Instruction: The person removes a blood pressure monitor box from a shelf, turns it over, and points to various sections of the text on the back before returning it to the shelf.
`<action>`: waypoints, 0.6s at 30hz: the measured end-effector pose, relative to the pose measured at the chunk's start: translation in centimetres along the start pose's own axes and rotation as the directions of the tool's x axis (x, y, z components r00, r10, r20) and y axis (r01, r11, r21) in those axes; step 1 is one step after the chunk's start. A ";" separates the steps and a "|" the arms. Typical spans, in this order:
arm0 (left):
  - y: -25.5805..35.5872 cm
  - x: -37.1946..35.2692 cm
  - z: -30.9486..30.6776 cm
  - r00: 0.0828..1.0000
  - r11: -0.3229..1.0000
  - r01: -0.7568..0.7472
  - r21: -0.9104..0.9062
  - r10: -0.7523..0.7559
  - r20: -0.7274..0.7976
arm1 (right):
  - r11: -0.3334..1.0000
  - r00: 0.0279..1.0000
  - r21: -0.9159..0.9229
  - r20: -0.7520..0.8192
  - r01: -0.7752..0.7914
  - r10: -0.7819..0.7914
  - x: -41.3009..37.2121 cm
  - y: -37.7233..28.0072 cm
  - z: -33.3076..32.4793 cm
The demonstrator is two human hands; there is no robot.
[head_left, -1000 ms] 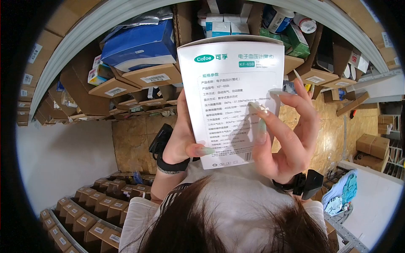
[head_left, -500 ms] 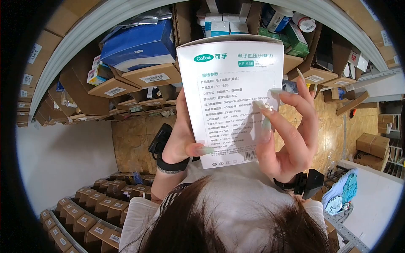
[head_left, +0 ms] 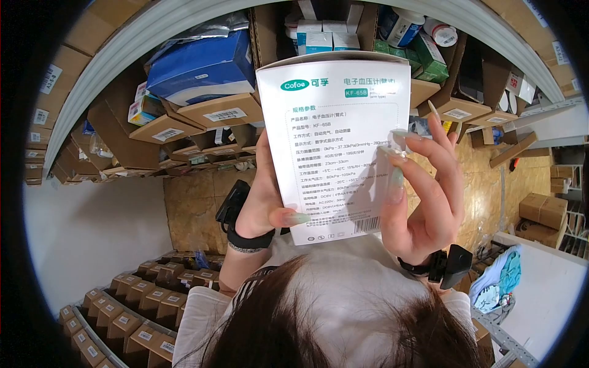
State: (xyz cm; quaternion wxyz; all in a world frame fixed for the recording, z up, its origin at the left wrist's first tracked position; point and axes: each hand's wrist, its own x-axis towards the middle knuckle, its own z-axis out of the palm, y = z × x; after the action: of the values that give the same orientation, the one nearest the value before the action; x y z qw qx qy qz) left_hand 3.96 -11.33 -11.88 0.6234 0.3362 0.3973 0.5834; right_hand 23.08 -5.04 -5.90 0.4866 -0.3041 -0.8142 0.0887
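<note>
A white blood pressure monitor box [head_left: 334, 138], marked Cofoe KF-65B, stands tilted in front of me with its printed specification side facing me. My left hand [head_left: 261, 211] is closed on its lower left edge, the thumb lying across the front face and the other fingers hidden behind. My right hand [head_left: 423, 196] is at the box's right edge. Its long-nailed fingers are apart and bent, with the thumb and index tips overlapping the printed text. Nothing shows in that hand. Each wrist wears a black strapped device.
Beyond the box, shelves carry open cardboard bins; one contains a large blue box [head_left: 202, 67], another white and blue boxes [head_left: 322, 42], another bottles. Lower left are rows of labelled cardboard bins [head_left: 123, 328]. Cartons [head_left: 543, 210] stand at right, near a white surface with blue cloth [head_left: 508, 273].
My right hand has shifted slightly right across the box face, uncovering more of the barcode and text. The box and my left hand have stayed nearly still.
</note>
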 end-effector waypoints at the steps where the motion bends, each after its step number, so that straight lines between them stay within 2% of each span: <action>1: 0.1 0.0 0.0 1.000 1.000 0.000 0.000 0.000 0.000 | 1.000 1.000 0.001 0.000 0.000 0.000 0.0 0.0 0.0; 16: 0.1 0.0 0.1 1.000 1.000 0.014 0.008 -0.014 -0.003 | 0.999 1.000 0.049 0.000 -0.011 0.011 -0.1 0.3 0.0; 18: 0.0 -0.1 0.0 1.000 1.000 0.007 0.020 -0.007 0.007 | 1.000 1.000 -0.006 0.008 0.013 -0.013 -0.2 0.2 -0.1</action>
State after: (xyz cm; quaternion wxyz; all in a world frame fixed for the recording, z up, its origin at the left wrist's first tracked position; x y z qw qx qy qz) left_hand 3.93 -11.42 -11.87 0.6235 0.3431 0.4021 0.5760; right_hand 23.36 -4.97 -6.07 0.4831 -0.3000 -0.8182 0.0845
